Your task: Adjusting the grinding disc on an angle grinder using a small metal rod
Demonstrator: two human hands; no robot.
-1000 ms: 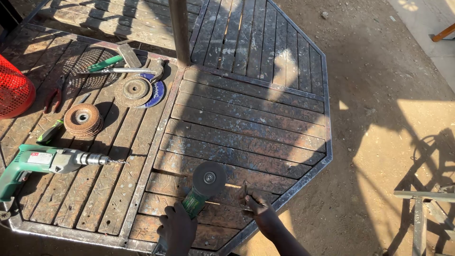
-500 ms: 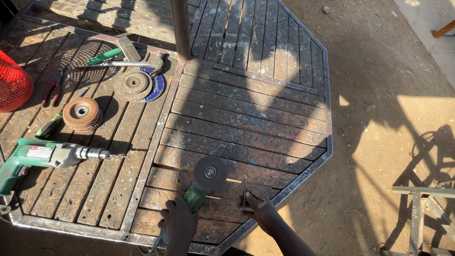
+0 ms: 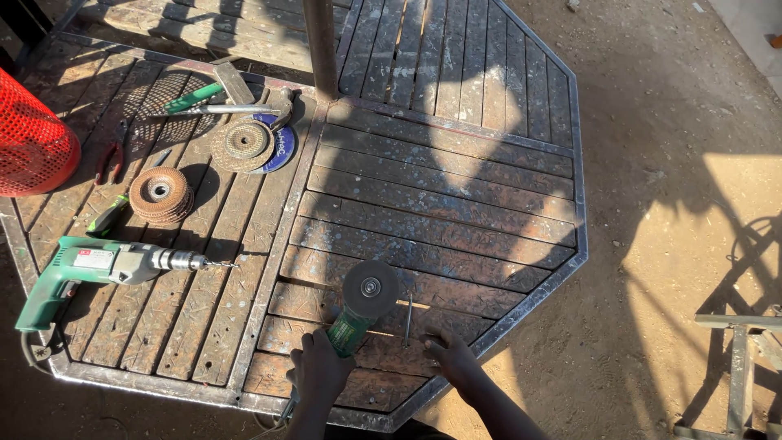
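Left grip (image 3: 319, 371) closed on angle grinder (image 3: 362, 301) | right grip (image 3: 450, 358) spread flat on slatted table (image 3: 456, 204)

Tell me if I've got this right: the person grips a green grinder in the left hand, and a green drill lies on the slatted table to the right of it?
Not quite. In the head view the left hand does grip the green grinder, but the green drill lies on the slatted table to the left of it, not the right.

Two bare hands, the left hand (image 3: 319, 373) and the right hand (image 3: 450, 358), enter from the bottom edge with bare wrists and forearms, no sleeves, gloves, rings or watch visible, partly in shadow.
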